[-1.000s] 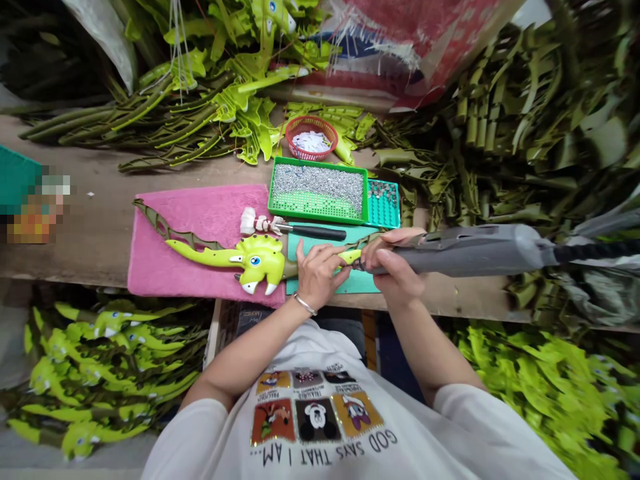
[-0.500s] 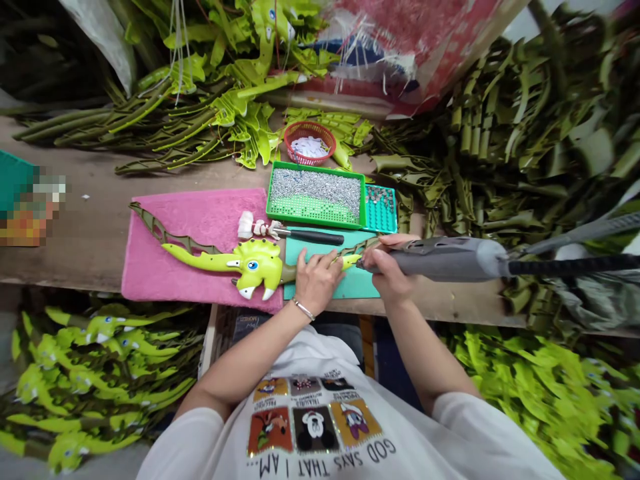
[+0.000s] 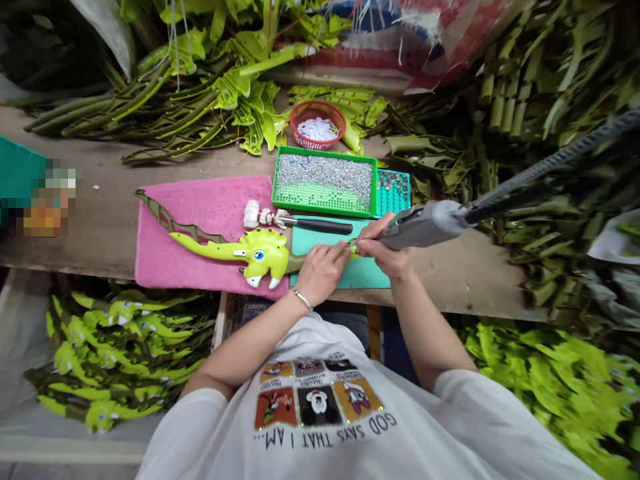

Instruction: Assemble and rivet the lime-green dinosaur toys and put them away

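A lime and olive plastic toy bow (image 3: 265, 255) with a horned dinosaur head lies across the pink towel and the turquoise mat. My left hand (image 3: 323, 272) is closed over its right limb, fingers pressing it against the mat. In my right hand (image 3: 387, 250) is a grey electric screwdriver (image 3: 425, 227), its cable end raised to the right and its tip directed at the right end of the toy bow. My fingers hide the tip, so contact with a screw cannot be seen. Above the toy bow lies a black-handled mallet (image 3: 320, 225), its white head wrapped.
A green tray (image 3: 325, 197) of screws stands behind the mat, beside a turquoise tray (image 3: 395, 193) of small metal parts. Farther back is a red basket (image 3: 317, 127) of white pieces. Olive and lime parts (image 3: 215, 107) pile up at the back, right and below the bench.
My right hand has tilted the screwdriver, so its rear end is now higher. Its tip has come closer to my left hand at the toy bow's right limb. The camera view has shifted slightly.
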### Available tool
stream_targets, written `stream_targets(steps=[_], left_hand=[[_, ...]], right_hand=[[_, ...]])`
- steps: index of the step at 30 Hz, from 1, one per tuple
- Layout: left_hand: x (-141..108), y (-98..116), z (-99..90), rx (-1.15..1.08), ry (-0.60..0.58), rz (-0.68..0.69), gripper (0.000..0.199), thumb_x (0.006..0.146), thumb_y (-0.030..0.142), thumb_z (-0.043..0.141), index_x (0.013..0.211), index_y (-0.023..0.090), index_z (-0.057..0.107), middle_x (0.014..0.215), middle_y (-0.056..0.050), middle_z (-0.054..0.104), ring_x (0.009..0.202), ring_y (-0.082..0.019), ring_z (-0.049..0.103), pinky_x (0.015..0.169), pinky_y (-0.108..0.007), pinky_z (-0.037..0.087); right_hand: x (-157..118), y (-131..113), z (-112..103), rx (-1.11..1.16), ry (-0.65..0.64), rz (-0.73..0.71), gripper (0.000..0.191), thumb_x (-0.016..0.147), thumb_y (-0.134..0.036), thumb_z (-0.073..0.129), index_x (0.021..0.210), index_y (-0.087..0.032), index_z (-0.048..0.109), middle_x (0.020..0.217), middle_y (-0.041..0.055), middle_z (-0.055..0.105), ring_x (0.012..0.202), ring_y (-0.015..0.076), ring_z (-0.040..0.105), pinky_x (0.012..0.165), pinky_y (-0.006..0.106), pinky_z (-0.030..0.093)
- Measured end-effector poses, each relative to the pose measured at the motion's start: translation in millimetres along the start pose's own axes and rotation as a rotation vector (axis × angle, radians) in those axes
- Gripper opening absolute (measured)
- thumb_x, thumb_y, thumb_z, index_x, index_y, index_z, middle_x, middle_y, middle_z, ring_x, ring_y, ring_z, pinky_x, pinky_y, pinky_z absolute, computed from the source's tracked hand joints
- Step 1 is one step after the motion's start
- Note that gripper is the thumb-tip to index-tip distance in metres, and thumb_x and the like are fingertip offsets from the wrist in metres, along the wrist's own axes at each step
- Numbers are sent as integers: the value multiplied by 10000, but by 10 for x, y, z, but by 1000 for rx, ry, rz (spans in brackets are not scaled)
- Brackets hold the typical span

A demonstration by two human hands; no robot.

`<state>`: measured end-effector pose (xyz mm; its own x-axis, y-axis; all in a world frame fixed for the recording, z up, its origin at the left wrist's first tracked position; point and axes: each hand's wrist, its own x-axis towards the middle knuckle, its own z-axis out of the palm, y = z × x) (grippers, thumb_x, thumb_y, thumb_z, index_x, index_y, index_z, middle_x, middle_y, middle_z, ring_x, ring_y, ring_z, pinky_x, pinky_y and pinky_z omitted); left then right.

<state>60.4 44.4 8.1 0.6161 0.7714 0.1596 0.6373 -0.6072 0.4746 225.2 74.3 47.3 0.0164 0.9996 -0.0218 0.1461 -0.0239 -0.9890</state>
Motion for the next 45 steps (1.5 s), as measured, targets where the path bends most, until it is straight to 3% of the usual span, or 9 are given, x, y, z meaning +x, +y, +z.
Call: stream_targets(steps=[5,9,14,19,26,31,37,41,45], left_hand=[[45,-4,-8,-11,-97,-23,360,1005,180,434,1322,131,597,1391,-140,612,1080,-226,651,946,-398,520],[34,-26,-93,-121,-107,7,409,951,193,522,1354,129,557,1488,-198,495,1275,-283,557,1043,-462,479],[-415,-314,-648,-107,18,-49,697,829,125,524,1503,115,345,1550,-220,370,1454,-317,334,1175,-518,326],[-928,-892,-1110,224,-170,-401,812,732,101,531,1509,35,307,1391,-242,519,1363,-376,414,1177,-615,216],[-881,-1236,-1288,300,-328,-89,749,817,200,582,1517,110,329,1252,-163,647,1126,-265,607,963,-386,422],[-1936,-1043,-1585,504,-194,-56,598,927,227,500,1510,235,367,919,-70,673,837,-213,631,761,-337,421],[-3171,-722,-968,463,165,-669,945,857,268,556,1571,25,-15,1004,-159,692,845,-273,676,725,-361,524],[-2937,-473,-641,274,5,-1128,837,896,279,533,1601,146,104,1134,-146,667,926,-274,695,741,-343,552],[-2593,-422,-756,60,-57,-1240,751,911,272,538,1591,261,219,1169,-101,659,991,-258,690,810,-336,559]], right_hand=[[97,-148,14,12,-119,-31,267,692,-409,776,748,-209,608,540,-45,554,464,118,513,448,280,409],[293,-282,96,74,47,-207,285,714,-406,766,911,-242,641,538,-58,561,440,129,521,459,290,437],[669,-328,252,78,34,-210,324,660,-350,756,937,-232,635,642,-21,618,567,144,580,585,317,461],[865,-384,397,-30,-68,-58,471,568,-302,774,999,-205,610,760,14,679,736,180,646,733,358,510],[924,-583,549,-354,-126,-28,369,573,-327,766,879,-191,610,846,76,717,811,207,657,843,436,527],[966,-767,531,-533,-228,31,207,605,-285,758,761,-174,681,832,73,730,810,218,665,877,470,532],[926,-680,662,-330,-92,40,362,537,-310,807,825,-199,617,850,44,715,829,223,681,877,479,543],[913,-593,828,-216,-45,46,398,551,-216,776,855,-229,519,820,36,672,804,199,649,804,431,531],[746,-516,884,-314,109,-74,552,530,-201,770,956,-243,423,943,68,603,821,208,616,788,415,513]])
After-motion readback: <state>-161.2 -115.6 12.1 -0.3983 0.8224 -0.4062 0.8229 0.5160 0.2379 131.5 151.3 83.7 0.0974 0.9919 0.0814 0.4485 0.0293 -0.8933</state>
